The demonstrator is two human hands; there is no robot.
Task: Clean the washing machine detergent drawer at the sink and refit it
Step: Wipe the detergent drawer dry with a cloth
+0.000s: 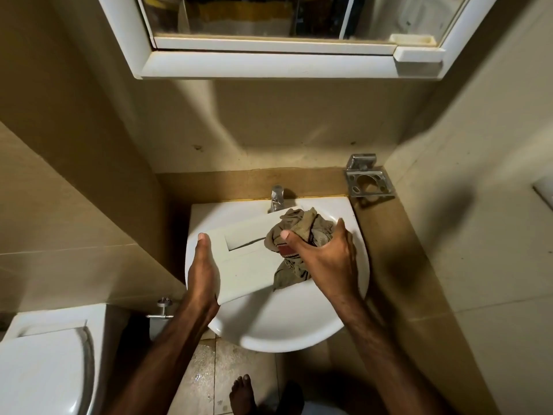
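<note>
drawer: the white detergent drawer (pixel 248 265) lies tilted across the sink (pixel 299 327), front panel up, its handle slot showing; its compartments cannot be seen from here.
left hand: the left hand (pixel 203 274) grips the drawer's left end, thumb on top along the panel; the other fingers are hidden under the edge.
right hand: the right hand (pixel 326 256) clutches a crumpled cloth (pixel 302 235) and presses it on the drawer's right end, thumb and fingers curled around the bunch.
hands together: apart, one at each end of the drawer.
hidden: the cloth and right hand cover the drawer's right end and most of the basin behind it; the drain is out of sight.
tap: a metal tap (pixel 276 197) stands at the back of the sink, just behind the cloth; whether water runs cannot be told.
around: a metal holder (pixel 369 181) on the ledge at right, a mirror cabinet (pixel 269 64) above, cut off at the top.
below: a toilet (pixel 45 369) at lower left, partly out of frame; a bare foot (pixel 242 393) on the wet floor tiles.
</note>
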